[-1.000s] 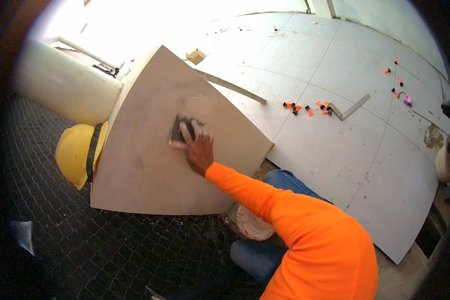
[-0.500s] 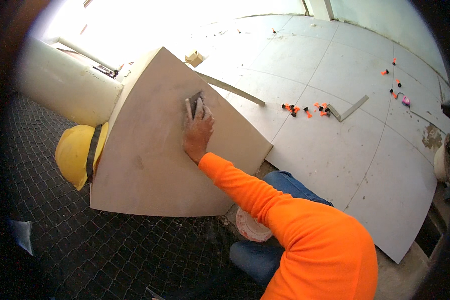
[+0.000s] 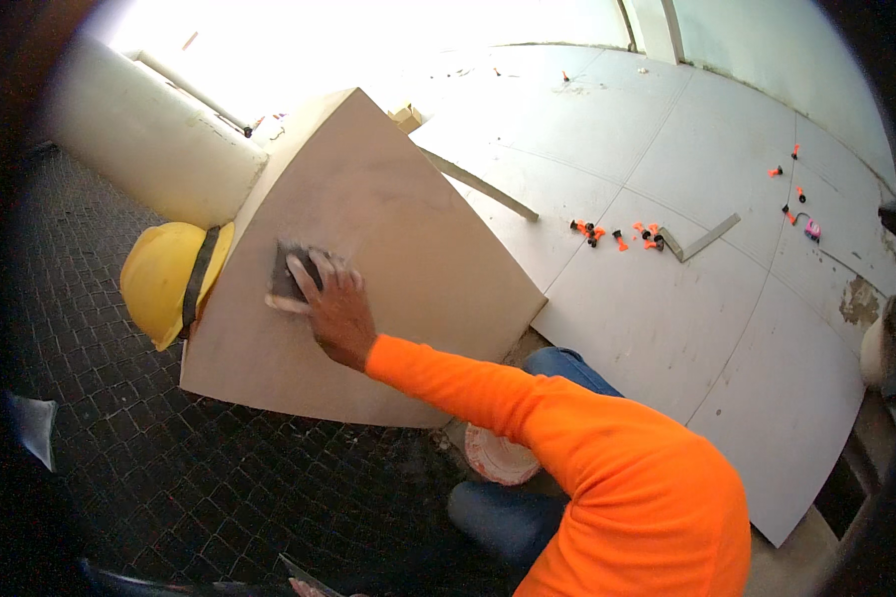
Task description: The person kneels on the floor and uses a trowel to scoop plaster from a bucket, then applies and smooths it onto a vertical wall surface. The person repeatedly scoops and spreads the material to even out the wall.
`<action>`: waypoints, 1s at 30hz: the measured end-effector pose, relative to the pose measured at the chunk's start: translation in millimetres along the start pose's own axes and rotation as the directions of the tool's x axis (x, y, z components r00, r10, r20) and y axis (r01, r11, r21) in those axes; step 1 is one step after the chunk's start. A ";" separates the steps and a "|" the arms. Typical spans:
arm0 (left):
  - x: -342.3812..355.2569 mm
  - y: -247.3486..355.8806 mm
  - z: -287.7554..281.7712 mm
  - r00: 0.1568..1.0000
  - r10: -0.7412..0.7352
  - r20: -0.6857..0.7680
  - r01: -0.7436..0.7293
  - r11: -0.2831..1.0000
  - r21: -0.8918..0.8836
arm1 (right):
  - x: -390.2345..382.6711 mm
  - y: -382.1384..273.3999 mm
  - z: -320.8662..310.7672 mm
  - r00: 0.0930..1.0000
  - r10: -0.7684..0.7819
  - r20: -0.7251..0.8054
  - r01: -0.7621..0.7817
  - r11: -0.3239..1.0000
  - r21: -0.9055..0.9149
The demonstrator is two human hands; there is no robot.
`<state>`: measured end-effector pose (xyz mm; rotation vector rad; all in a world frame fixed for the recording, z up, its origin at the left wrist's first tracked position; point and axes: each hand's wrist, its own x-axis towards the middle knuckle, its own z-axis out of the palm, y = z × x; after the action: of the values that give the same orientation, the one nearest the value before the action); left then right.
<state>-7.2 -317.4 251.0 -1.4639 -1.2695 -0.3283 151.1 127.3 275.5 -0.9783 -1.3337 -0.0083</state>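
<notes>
My right hand (image 3: 331, 308), in an orange sleeve, grips a dark rectangular pad (image 3: 295, 261) pressed against the left-middle of a pinkish-beige plastered block face (image 3: 448, 318). My left hand (image 3: 307, 588) is mostly cut off at the bottom edge, holding what looks like a metal trowel (image 3: 295, 567). A yellow hard hat (image 3: 164, 279) with a dark band rests against the block's left side. A pale bucket (image 3: 498, 458) with reddish smears stands below my right forearm, beside my jeans-clad legs.
Pale floor tiles (image 3: 687, 338) carry scattered orange-and-black spacer pieces (image 3: 587, 231), a metal square (image 3: 682, 249) and a pink object (image 3: 811, 229). A thick pipe (image 3: 159, 134) meets the block at left. Behind it lie a flat bar (image 3: 478, 184) and a small box (image 3: 406, 117). Dark mesh (image 3: 219, 488) covers the lower left.
My right hand and the pad have swept down and to the left across the block face from higher up near its middle. The view has shifted slightly.
</notes>
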 end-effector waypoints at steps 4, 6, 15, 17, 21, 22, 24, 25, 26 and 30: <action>13.0 9.4 3.9 0.995 -0.029 -0.095 0.024 0.999 -0.048 | -36.7 65.4 -13.4 0.965 0.126 -0.231 -0.136 0.990 -0.025; 19.9 12.4 -1.6 0.995 -0.024 -0.097 0.019 0.999 -0.045 | -23.5 106.8 -11.3 0.687 0.703 -0.181 -0.705 0.706 0.068; 35.6 12.6 -0.8 0.989 0.049 -0.137 -0.059 0.996 -0.071 | 123.3 58.1 -19.2 0.603 0.762 -0.236 -0.692 0.647 0.320; 30.7 9.1 -0.4 0.989 0.037 -0.141 -0.047 0.996 -0.070 | 143.4 16.5 -26.1 0.692 0.710 -0.127 -0.666 0.697 0.264; 14.3 6.1 2.9 0.991 -0.013 -0.136 0.004 0.998 -0.067 | 112.9 -18.8 -38.5 0.938 0.312 -0.149 -0.261 0.922 0.285; 10.7 6.0 5.3 0.990 -0.028 -0.139 0.019 0.998 -0.068 | 104.3 -11.3 -40.0 0.943 0.251 -0.219 -0.195 0.949 0.247; 6.2 4.3 11.1 0.983 -0.148 -0.111 0.135 0.984 -0.116 | 77.8 18.5 -45.1 0.942 0.088 -0.325 -0.048 0.990 0.132; 5.1 4.3 14.1 0.979 -0.160 -0.124 0.146 0.983 -0.113 | 67.5 36.1 -47.3 0.923 0.247 -0.296 -0.142 0.931 0.335; 3.8 6.1 14.8 0.977 -0.158 -0.142 0.144 0.984 -0.107 | 57.1 54.4 -50.1 0.893 0.412 -0.182 -0.271 0.815 0.513; 9.3 15.3 11.7 0.976 -0.125 -0.178 0.111 0.990 -0.090 | 27.6 117.9 -65.3 0.854 0.491 -0.176 -0.392 0.827 0.403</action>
<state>3.9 -299.8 245.9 -1.3930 -1.2077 -0.5861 273.0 175.9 234.2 -0.9188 -0.7883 0.4314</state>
